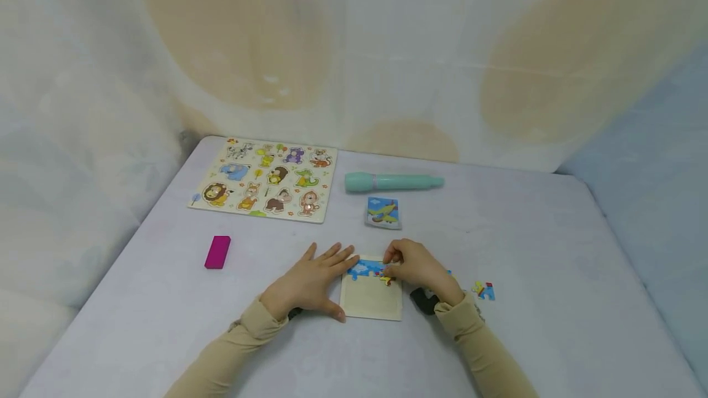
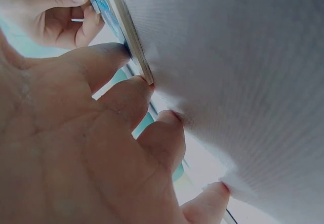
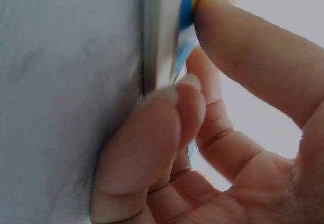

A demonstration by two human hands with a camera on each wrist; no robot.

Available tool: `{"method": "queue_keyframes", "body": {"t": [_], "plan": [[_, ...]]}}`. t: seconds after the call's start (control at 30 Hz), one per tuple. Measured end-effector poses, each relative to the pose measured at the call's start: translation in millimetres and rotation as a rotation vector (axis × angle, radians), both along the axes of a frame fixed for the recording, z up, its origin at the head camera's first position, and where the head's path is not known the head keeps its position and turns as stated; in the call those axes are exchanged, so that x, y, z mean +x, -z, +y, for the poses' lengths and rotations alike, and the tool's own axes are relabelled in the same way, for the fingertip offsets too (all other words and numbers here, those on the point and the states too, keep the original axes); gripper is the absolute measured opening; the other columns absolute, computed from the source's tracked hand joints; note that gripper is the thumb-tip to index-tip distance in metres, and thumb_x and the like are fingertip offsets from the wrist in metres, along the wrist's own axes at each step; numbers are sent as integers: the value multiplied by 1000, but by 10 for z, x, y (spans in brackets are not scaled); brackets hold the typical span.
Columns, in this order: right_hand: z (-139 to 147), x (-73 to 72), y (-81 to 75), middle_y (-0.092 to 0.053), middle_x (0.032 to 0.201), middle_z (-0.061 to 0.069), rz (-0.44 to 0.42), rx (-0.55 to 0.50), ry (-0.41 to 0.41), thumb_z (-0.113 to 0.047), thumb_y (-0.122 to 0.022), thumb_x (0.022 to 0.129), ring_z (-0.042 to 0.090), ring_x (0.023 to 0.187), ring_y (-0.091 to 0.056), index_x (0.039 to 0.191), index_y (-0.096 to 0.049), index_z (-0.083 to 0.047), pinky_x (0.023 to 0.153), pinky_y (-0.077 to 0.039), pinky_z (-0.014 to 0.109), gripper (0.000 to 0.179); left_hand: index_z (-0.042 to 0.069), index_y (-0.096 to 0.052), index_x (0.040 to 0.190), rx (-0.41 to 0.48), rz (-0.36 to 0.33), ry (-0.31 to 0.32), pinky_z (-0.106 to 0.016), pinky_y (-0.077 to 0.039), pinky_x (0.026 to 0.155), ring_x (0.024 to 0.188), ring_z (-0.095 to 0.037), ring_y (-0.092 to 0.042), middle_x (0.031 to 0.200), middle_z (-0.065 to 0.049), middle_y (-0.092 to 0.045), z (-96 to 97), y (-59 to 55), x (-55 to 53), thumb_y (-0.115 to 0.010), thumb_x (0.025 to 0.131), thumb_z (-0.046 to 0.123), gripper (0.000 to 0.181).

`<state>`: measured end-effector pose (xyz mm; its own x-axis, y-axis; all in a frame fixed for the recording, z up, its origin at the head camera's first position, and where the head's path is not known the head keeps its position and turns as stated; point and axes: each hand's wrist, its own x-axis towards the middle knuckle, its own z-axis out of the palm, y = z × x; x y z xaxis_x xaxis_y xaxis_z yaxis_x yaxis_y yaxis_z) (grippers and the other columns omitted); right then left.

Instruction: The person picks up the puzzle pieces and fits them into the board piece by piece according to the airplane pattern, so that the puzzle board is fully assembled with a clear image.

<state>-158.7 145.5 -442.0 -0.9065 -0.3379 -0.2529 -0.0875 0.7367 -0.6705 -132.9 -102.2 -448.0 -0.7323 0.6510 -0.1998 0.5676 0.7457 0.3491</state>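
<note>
Left hand (image 1: 314,282), splayed and grasping nothing, braces the tray's (image 1: 372,301) 9 o'clock edge, presumably against sliding; right hand (image 1: 418,266) pinches a piece (image 1: 386,280) at the tray's 1 o'clock corner, likely for fine control; a spare piece (image 1: 487,292) lies toward 3 o'clock, within reach

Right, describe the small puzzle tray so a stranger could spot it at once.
On the pale table, find the spread left hand. Against its fingers lies a small cream tray. Jigsaw pieces fill only its far part; the larger animal board shows animals all over.
</note>
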Motion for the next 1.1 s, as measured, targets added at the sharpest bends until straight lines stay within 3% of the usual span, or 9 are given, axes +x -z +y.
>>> {"method": "queue_keyframes", "body": {"t": [0.4, 0.6, 0.7, 0.9, 1.1], "plan": [[3, 9, -1, -54, 79, 2, 13, -37, 55, -11, -73, 83, 15, 69, -47, 87, -64, -10, 61, -38, 26, 10, 19, -29, 154, -15, 9, 4, -68, -14, 114, 150, -29, -20, 162, -2, -22, 3, -19, -18, -79, 63, 63, 112], [347, 17, 6, -63, 90, 5, 6, -120, -12, -23, -62, 95, 13, 74, -55, 103, -66, -9, 63, -47, 25, 16, 16, -29, 154, -10, 9, 7, -67, -14, 115, 150, -29, -20, 162, -2, -23, 10, -16, 1, -79, 64, 63, 113], [581, 50, -38, -66, 97, 9, 13, -136, 16, -25, -59, 97, 15, 79, -59, 110, -65, -7, 67, -50, 28, 23, 15, -30, 153, 1, 9, 9, -67, -14, 115, 150, -30, -20, 162, -3, -24, 17, -31, 2, -80, 64, 61, 113], [902, 223, -63, -65, 107, 9, 19, -53, 110, -20, -67, 91, 17, 86, -59, 116, -62, -7, 71, -49, 29, 29, 13, -30, 153, 11, -1, 13, -68, -14, 114, 150, -31, -20, 162, -5, -24, 25, -52, 2, -81, 65, 58, 112], [925, 348, -46, -61, 110, 11, 48, -15, 41, -9, -76, 82, 15, 78, -49, 121, -59, -2, 66, -45, 23, 44, 15, -29, 154, 13, -17, -3, -67, -11, 116, 151, -29, -18, 162, -3, -23, 26, -42, 16, -82, 64, 58, 112]]}}
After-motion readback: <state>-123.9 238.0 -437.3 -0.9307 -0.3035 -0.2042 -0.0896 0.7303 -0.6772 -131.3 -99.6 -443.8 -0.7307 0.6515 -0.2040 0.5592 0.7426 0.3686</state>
